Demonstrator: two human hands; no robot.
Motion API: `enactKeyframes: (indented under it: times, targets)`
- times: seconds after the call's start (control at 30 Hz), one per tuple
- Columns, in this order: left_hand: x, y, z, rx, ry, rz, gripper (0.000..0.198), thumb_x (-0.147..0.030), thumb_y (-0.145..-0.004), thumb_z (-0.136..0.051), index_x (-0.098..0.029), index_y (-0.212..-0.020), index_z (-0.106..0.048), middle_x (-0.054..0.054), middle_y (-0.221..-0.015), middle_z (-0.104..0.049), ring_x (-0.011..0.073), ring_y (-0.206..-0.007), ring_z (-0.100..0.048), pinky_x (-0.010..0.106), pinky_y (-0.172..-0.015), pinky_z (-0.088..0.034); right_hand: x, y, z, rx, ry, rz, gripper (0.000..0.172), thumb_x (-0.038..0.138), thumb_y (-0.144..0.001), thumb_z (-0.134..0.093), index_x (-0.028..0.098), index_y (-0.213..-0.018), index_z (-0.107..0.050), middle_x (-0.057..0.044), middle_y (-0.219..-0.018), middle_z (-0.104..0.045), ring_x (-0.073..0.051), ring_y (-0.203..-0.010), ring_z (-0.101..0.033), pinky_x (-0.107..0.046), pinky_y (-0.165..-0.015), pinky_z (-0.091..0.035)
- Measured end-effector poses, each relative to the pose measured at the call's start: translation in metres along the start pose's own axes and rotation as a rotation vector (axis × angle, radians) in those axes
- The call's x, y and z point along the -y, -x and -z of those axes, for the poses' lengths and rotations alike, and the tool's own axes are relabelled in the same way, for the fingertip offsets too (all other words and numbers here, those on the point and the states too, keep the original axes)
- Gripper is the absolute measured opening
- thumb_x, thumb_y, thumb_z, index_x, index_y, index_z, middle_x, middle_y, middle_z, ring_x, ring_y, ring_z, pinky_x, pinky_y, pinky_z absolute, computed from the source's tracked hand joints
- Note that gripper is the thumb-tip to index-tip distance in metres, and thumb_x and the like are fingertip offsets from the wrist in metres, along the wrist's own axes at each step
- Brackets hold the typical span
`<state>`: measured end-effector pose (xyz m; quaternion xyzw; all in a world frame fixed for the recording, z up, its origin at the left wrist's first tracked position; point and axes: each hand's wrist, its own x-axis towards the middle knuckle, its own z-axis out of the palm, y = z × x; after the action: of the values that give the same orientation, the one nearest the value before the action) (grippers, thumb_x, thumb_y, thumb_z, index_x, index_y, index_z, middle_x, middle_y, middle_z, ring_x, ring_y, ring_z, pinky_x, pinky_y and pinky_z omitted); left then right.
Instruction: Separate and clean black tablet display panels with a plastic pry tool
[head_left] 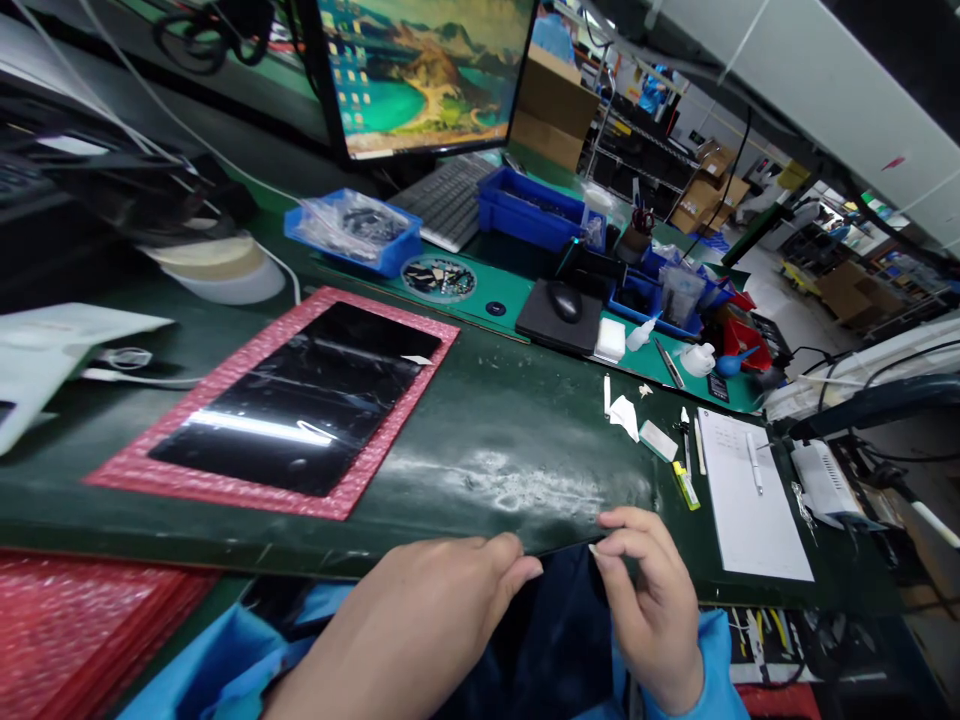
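Observation:
At the front edge of the green bench mat (480,400), my left hand (442,610) is closed, its thumb pressed against the curled index finger. My right hand (652,610) pinches with thumb and fingertips a short way to the right. A thin dark edge runs between the two sets of fingertips; I cannot tell whether it is a separate strip or the mat's own rim. To the left lies a glossy black screen panel (300,390) on a pink bubble-wrap sheet (367,480). A small white tab sticks to its upper right corner.
A paper sheet (739,520) with a pen (754,463) lies right, beside a yellow-labelled tube (685,485) and an eraser-like block (658,440). Behind are a mouse (564,302), blue bins (525,210), a keyboard (442,205) and a monitor (427,80). Red bubble wrap (67,630) is lower left.

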<state>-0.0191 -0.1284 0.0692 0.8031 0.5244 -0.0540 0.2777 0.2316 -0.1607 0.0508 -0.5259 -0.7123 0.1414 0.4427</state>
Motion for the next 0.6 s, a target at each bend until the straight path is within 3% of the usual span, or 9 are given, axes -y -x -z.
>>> enactKeyframes:
  times: [0.1,0.2,0.43,0.6]
  targets:
    - [0.003,0.001,-0.003,-0.016,0.024,0.005,0.033,-0.034,-0.122,-0.055,-0.034,-0.1,-0.08,0.002,-0.091,-0.094,0.0374,-0.085,-0.094,0.043,-0.064,-0.035,0.001,0.0,0.0,-0.07,0.004,0.008,0.021,0.018,-0.108,-0.076,0.038,-0.105,-0.084,-0.004,-0.109,-0.092,-0.028,-0.099,-0.094,-0.041,-0.084,-0.083]
    - [0.003,0.001,-0.003,-0.008,0.047,0.018,0.033,-0.037,-0.122,-0.056,-0.034,-0.097,-0.078,0.002,-0.091,-0.094,0.0389,-0.086,-0.094,0.042,-0.066,-0.036,0.0,-0.001,0.0,-0.074,0.055,0.117,0.023,0.016,-0.106,-0.077,0.037,-0.109,-0.086,-0.004,-0.109,-0.092,-0.028,-0.097,-0.094,-0.041,-0.083,-0.084]
    - [0.001,0.0,0.0,0.031,0.042,0.034,0.032,-0.034,-0.122,-0.053,-0.035,-0.101,-0.078,0.002,-0.095,-0.094,0.0403,-0.092,-0.095,0.044,-0.069,-0.047,-0.005,-0.005,0.007,0.066,0.232,0.286,0.028,0.013,-0.105,-0.073,0.035,-0.113,-0.088,-0.01,-0.12,-0.094,-0.035,-0.107,-0.095,-0.059,-0.093,-0.085]
    - [0.008,-0.001,-0.006,-0.056,0.105,-0.005,0.038,-0.041,-0.122,-0.051,-0.034,-0.097,-0.079,0.002,-0.088,-0.093,0.0374,-0.083,-0.093,0.044,-0.068,-0.046,-0.006,-0.004,0.02,0.14,0.255,0.371,0.044,0.008,-0.101,-0.072,0.037,-0.128,-0.093,-0.014,-0.135,-0.095,-0.039,-0.117,-0.096,-0.068,-0.105,-0.083]
